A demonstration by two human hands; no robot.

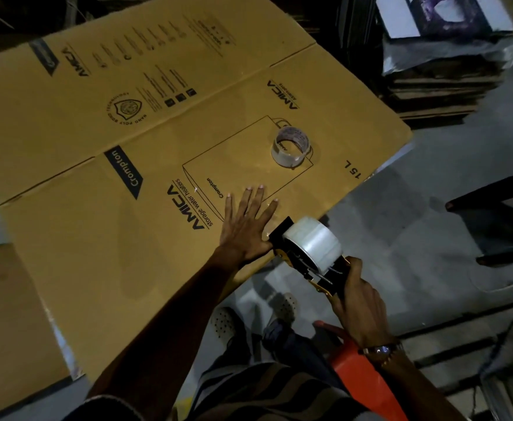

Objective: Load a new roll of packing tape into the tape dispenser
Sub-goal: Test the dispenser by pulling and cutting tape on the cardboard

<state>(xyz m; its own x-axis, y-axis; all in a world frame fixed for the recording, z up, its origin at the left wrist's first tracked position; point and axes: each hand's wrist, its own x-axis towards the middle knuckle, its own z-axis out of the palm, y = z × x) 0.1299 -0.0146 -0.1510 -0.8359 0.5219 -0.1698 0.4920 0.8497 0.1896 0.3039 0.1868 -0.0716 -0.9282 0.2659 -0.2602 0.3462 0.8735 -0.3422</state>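
Observation:
My right hand [359, 302] grips the handle of a black and yellow tape dispenser [306, 268], whose front end rests at the near edge of a flattened cardboard box [103, 232]. A full roll of clear packing tape [317, 245] sits on the dispenser's spindle. My left hand [247, 224] lies flat on the cardboard, fingers spread, just left of the dispenser's front. A nearly spent tape roll [290, 146] with a thin layer of tape on its core lies on its side further up the cardboard, apart from both hands.
The printed flattened box lies on a grey floor [416, 226]. A stack of flattened cartons [443, 86] stands at the back right. A dark stool [504, 220] is at the right. An orange stool [367, 387] is under me, by my sandalled feet [227, 323].

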